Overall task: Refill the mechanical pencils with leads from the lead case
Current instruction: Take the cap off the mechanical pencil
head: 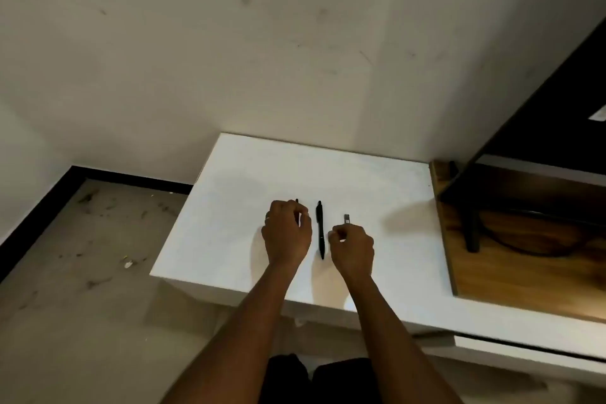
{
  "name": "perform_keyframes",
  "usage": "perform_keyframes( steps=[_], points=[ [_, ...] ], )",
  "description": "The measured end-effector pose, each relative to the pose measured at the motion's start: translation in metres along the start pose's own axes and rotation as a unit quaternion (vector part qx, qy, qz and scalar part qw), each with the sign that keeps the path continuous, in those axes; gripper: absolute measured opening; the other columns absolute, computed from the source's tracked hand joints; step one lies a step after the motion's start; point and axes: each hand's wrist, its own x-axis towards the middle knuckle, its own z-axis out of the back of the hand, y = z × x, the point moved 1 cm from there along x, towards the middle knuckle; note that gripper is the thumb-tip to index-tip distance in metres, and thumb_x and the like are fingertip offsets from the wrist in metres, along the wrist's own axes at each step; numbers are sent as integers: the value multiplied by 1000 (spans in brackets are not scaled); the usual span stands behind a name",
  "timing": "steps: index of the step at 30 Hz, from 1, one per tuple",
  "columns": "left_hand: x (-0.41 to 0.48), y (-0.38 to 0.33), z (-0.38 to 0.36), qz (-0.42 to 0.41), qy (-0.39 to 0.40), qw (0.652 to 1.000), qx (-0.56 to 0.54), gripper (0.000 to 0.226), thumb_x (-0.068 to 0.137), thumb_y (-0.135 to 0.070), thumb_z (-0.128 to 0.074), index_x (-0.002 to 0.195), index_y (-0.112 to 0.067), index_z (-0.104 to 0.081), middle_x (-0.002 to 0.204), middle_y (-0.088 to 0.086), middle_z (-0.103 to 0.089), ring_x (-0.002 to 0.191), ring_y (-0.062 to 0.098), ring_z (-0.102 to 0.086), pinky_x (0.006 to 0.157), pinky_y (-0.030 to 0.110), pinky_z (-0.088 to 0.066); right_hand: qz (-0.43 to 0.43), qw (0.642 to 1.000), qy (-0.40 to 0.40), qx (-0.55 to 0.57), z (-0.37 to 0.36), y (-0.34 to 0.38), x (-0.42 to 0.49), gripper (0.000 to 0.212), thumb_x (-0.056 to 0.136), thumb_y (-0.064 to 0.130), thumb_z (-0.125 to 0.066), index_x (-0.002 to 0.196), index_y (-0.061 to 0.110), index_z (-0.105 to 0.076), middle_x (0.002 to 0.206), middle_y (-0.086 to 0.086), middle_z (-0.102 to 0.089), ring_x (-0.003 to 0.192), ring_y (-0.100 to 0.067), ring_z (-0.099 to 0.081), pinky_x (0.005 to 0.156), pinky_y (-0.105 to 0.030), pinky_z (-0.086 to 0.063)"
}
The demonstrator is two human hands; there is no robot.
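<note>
On the white table (229,207) a black mechanical pencil (320,229) lies lengthwise between my two hands, untouched. My left hand (287,231) curls over a second black pencil; only its far tip (297,201) sticks out past my fingers. My right hand (352,248) sits to the right of the middle pencil with fingers curled around a small pale piece I cannot identify. Just beyond its fingertips rests the small grey lead case (346,218). Whether my left hand truly grips its pencil is hard to tell.
A wooden board (511,275) with a black stand (471,226) and cable occupies the table's right side beneath a dark screen (557,121). A wall rises behind the table. Dusty floor (82,256) drops off to the left, beyond the table's edge.
</note>
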Motion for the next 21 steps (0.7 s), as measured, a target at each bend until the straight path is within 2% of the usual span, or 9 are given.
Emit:
perform_keyframes(
  steps=[3, 6, 8, 12, 14, 16, 18, 20, 21],
  points=[
    [-10, -2, 6, 66, -15, 996, -49, 14, 96, -18, -60, 105, -15, -70, 118, 8, -61, 107, 26, -62, 90, 43, -53, -19, 1000, 4, -3, -5, 3, -11, 22, 97, 17, -61, 108, 2, -73, 106, -13, -75, 103, -29, -70, 78, -24, -44],
    [-17, 0, 1, 124, -31, 987, -97, 17, 96, -19, -60, 107, -13, -71, 120, 7, -62, 108, 24, -62, 86, 33, -51, -15, 999, -15, -29, -21, 7, -14, 21, 96, 25, -63, 100, 7, -74, 100, -10, -74, 98, -27, -70, 71, -24, -44],
    [-21, 2, -1, 150, -49, 979, -130, 17, 96, -21, -60, 105, -13, -72, 118, 7, -63, 106, 23, -62, 82, 29, -46, -3, 997, -22, -80, -32, 5, -15, 23, 96, 29, -62, 96, 8, -71, 99, -9, -70, 99, -26, -66, 67, -29, -48],
    [-20, 7, -8, 155, -74, 974, -150, 18, 97, -23, -60, 103, -12, -72, 113, 7, -66, 105, 22, -62, 81, 27, -44, 18, 991, -71, -111, -46, 1, -15, 19, 98, 23, -57, 102, 7, -67, 107, -9, -64, 110, -24, -57, 77, -34, -52],
    [-19, 10, -12, 146, -89, 974, -148, 17, 97, -23, -60, 102, -12, -72, 111, 5, -67, 104, 20, -62, 81, 26, -44, 10, 993, -86, -85, -48, -2, -12, 18, 97, 19, -58, 97, 5, -69, 99, -10, -67, 100, -24, -61, 71, -29, -49],
    [-17, 14, -17, 137, -89, 976, -144, 16, 97, -23, -61, 102, -13, -72, 108, 4, -68, 103, 19, -61, 83, 27, -46, -25, 996, -75, -46, -45, -4, -7, 17, 94, 17, -61, 87, 5, -72, 86, -8, -70, 84, -21, -66, 59, -20, -41],
    [-12, 14, -19, 119, -91, 976, -157, 14, 96, -21, -61, 100, -13, -72, 103, 2, -69, 100, 17, -62, 85, 29, -48, -60, 995, -74, 15, -35, -5, -5, 15, 90, 17, -66, 81, 9, -75, 76, -2, -71, 68, -14, -64, 52, -14, -33],
    [-2, 12, -19, 101, -88, 975, -177, 14, 96, -20, -61, 101, -12, -72, 101, 1, -71, 96, 16, -65, 87, 30, -51, -89, 989, -54, 101, -21, -6, -3, 12, 87, 19, -72, 79, 13, -79, 72, 2, -73, 63, -9, -63, 56, -15, -40],
    [4, 11, -18, 99, -77, 974, -191, 15, 97, -20, -61, 104, -13, -72, 101, 1, -72, 94, 14, -65, 87, 29, -52, -100, 983, -29, 154, -13, -5, -1, 11, 86, 20, -74, 78, 15, -79, 71, 2, -75, 66, -12, -66, 60, -18, -46]
  ],
)
